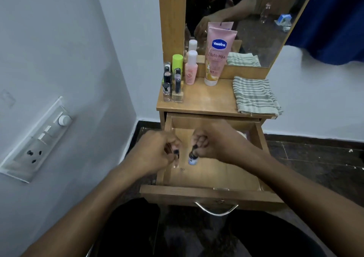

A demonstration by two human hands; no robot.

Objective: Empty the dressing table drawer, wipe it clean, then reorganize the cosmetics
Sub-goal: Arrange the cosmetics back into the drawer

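The wooden drawer (214, 194) of the dressing table is pulled open below me. Over its left half, my left hand (155, 154) grips a small clear bottle with a dark cap (175, 159). Beside it, my right hand (212, 141) holds a small pale-blue bottle with a dark cap (192, 159) upright above the drawer floor. Both are blurred. On the tabletop (208, 99) stand several nail polish bottles (173, 87), a green-capped tube (177, 61), a pink bottle (191, 69) and a pink Vaseline tube (216, 55). A white object shows at the drawer's back right, partly hidden by my right wrist.
A folded green-striped cloth (256, 95) lies on the tabletop's right side. A mirror (246, 20) rises behind the cosmetics. A wall switchboard (37, 140) is on the left wall. A blue curtain (334, 20) hangs at the upper right. The drawer's metal handle (216, 210) faces my lap.
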